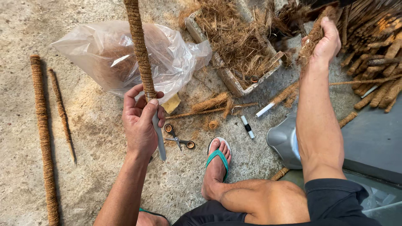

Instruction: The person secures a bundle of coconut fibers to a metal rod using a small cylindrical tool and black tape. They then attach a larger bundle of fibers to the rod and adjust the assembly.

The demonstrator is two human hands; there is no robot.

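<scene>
**A:** What has the left hand point(140, 119) got?

**B:** Its fingers point(147, 112) are curled tight around a coir-wrapped pole point(140, 50), gripping it where the rope wrapping ends and the bare grey pipe shows below. The pole stands nearly upright and runs out of the top of the view, in front of a clear plastic bag point(176, 54) lying on the concrete floor point(92, 125).

**A:** And the right hand point(326, 42)?

**B:** Stretched out far ahead, closed on a tuft of coconut fibre point(312, 39), just beside a foam box point(228, 77) filled with the same fibre and a heap of wrapped sticks point(377, 46).

**A:** What lies around the left hand?

**B:** Small scissors point(179, 140) on the floor just beside the pipe's lower end, near a foot in a green flip-flop point(217, 161). A finished wrapped pole point(44, 138) and a thinner stick point(62, 113) lie well apart to the left. A white marker point(247, 126) lies between the scissors and a grey metal container point(284, 140).
</scene>
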